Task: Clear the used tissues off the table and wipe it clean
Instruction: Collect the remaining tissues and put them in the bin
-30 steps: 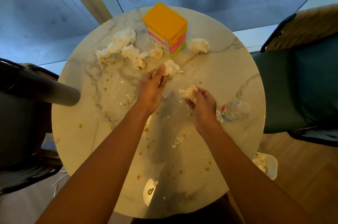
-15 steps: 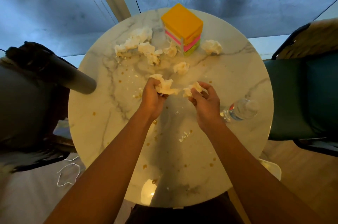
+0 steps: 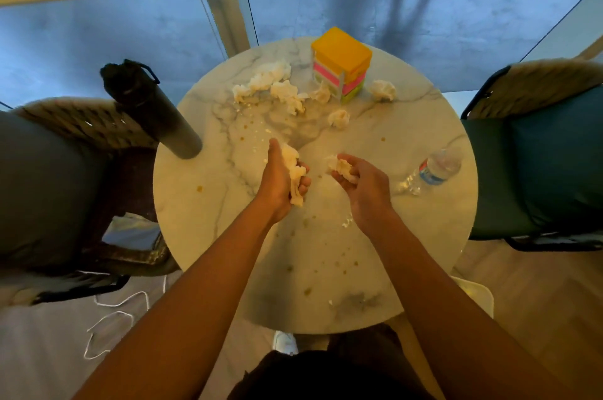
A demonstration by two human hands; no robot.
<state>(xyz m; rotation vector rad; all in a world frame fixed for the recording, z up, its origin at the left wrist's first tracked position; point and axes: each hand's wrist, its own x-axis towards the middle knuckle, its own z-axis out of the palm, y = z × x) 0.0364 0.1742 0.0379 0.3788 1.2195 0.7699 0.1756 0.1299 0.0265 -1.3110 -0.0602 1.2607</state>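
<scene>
Over the middle of the round marble table, my left hand grips a bunch of crumpled white tissues. To its right my right hand holds a smaller tissue wad in curled fingers. Several more used tissues lie at the far side: a long clump, one beside it, a small ball and another right of the box. Brown drips and white crumbs dot the tabletop.
A yellow, pink and green box stands at the table's far edge. A clear water bottle lies on its side at the right. A dark flask stands at the left edge. Chairs flank both sides; a white bin sits low right.
My left hand picked up a tissue from beyond the middle and drew back toward me with it. My right hand kept its wad. The view shifted back, showing more floor.
</scene>
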